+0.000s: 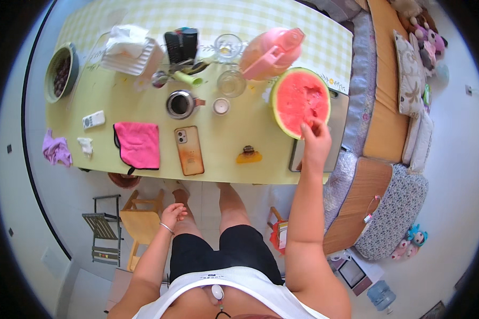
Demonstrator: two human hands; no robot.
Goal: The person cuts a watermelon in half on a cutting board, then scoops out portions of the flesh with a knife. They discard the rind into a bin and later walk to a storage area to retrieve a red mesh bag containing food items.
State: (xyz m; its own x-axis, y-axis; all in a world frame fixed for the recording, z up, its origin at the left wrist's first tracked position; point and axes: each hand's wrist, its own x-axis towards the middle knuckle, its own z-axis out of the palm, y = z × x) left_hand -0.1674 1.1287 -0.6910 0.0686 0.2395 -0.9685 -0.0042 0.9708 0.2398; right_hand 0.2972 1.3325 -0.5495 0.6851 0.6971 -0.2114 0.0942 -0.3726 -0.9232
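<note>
A halved watermelon (299,101) lies cut side up at the right end of the yellow-green table (223,149), on a grey tray (336,133). My right hand (315,139) reaches up to its near rim, fingertips touching the red flesh. My left hand (173,215) hangs below the table's front edge, over my left knee, fingers loosely curled and holding nothing. A bracelet sits on that wrist.
On the table lie a phone (189,150), a pink cloth (138,144), a metal cup (180,103), two glasses, a pink jug (270,53), a bowl of dark fruit (61,72) and a white remote (93,119). Small chairs (138,220) stand beneath. A sofa (388,106) runs along the right.
</note>
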